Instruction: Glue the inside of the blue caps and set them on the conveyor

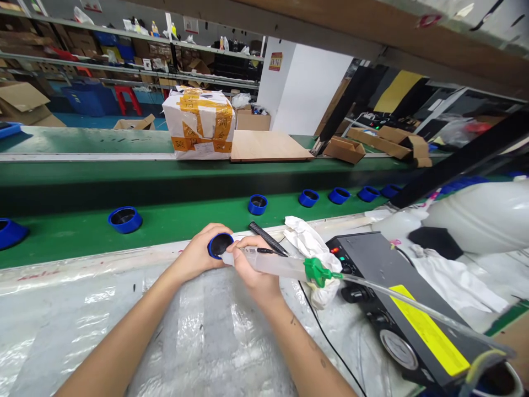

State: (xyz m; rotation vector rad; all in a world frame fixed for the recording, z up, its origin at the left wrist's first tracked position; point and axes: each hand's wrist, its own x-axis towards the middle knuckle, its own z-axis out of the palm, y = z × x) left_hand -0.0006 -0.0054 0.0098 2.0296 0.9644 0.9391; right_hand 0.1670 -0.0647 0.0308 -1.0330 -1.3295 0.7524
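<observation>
My left hand (pixel 196 252) grips a small blue cup (pixel 220 245) with a black inside, its open end facing up. My right hand (pixel 257 267) holds a translucent dispensing syringe (pixel 273 263) level, with its black tip (pixel 261 251) right at the cup's rim. A green fitting (pixel 318 272) caps the syringe's far end, and a clear hose (pixel 397 298) runs from it to a grey dispenser unit (pixel 372 264). A black ribbed tool (pixel 268 238) lies just beyond my right hand, partly behind the syringe. A crumpled white cloth (pixel 309 256) sits under the syringe.
A plastic sheet (pixel 206 331) covers the bench. Beyond it, a green conveyor belt (pixel 185 220) carries several blue cups (pixel 257 204). White plastic bottles (pixel 483 218) stand at the right, and a taped carton (pixel 198 124) stands on the far belt.
</observation>
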